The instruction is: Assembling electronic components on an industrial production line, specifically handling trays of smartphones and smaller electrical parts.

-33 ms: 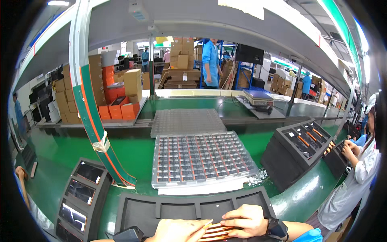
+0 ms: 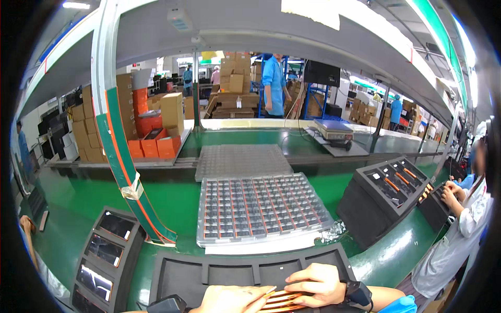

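Low in the head view, a small stack of thin flat pieces with shiny orange edges (image 2: 282,301) lies between my two hands. My left hand (image 2: 229,299) closes on its left end, fingers pointing right and a slim edge at the fingertips. Over the other end my right hand (image 2: 315,286) is bent, thumb and fingers gripping the pieces. Both wrists carry black bands. Beneath my hands is a black foam tray (image 2: 232,274) with several recesses. Beyond it sits a clear plastic tray (image 2: 263,206) of small dark parts in rows with orange strips.
Dark glossy panels fill a foam tray (image 2: 107,248) at left. Stacked foam trays (image 2: 362,211) with orange-edged pieces stand right, near a co-worker in white (image 2: 443,253). A taped post (image 2: 122,156) rises at left. Behind are another clear tray (image 2: 242,159) and a scale (image 2: 334,130).
Very little differs. The view has shifted slightly, and both hands keep their hold on the stack.
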The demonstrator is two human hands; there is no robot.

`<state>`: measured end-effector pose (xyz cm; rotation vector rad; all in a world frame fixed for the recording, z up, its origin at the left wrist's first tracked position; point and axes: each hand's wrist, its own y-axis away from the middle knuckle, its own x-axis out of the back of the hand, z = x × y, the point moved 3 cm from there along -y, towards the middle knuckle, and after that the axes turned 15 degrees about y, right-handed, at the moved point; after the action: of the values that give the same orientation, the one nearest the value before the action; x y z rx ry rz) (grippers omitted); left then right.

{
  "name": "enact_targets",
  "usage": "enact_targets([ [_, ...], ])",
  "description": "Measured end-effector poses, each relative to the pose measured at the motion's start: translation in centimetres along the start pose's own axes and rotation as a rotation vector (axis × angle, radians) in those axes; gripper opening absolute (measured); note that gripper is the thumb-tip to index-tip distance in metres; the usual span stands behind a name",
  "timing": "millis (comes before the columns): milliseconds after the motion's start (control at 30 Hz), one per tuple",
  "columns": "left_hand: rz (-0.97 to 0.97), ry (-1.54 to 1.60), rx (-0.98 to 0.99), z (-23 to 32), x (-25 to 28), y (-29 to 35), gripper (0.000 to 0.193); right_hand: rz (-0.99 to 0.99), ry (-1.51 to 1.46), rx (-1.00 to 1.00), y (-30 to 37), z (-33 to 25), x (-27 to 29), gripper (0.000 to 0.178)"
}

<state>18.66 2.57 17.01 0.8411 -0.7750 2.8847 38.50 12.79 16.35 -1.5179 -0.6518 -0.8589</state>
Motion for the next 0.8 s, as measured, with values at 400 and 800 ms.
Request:
enact_targets([
  [400,-0.044,0.007,0.076,-0.3,0.3,0.2,0.024,0.148,-0.318,-0.043,-4.4,-1.6,-1.0,0.013],
  [800,0.018,0.033,0.056,-1.2,-0.1,-0.1,0.021,0.114,-0.654,-0.647,-2.4,-2.6,-1.4,0.011],
])
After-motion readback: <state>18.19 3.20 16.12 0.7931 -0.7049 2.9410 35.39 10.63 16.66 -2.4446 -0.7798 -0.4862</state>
